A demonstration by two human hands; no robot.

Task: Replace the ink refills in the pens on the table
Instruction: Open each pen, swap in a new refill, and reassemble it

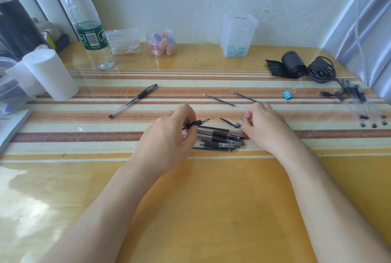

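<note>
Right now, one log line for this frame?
left hand: grips uncapped pen | right hand: pinches small grey piece | cap: lying beside right hand | loose refills: two, beyond hands | pen pile: between hands

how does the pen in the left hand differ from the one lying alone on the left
The held pen is gripped by the left hand, uncapped, its point bare; the lone pen lies untouched with its cap on. The held pen points right; the lone pen slants away. Both have black grips.

Pen (201,121) in left grip (169,136), small metal tip (243,118) in right grip (264,127), above a pen pile (222,139)
</note>
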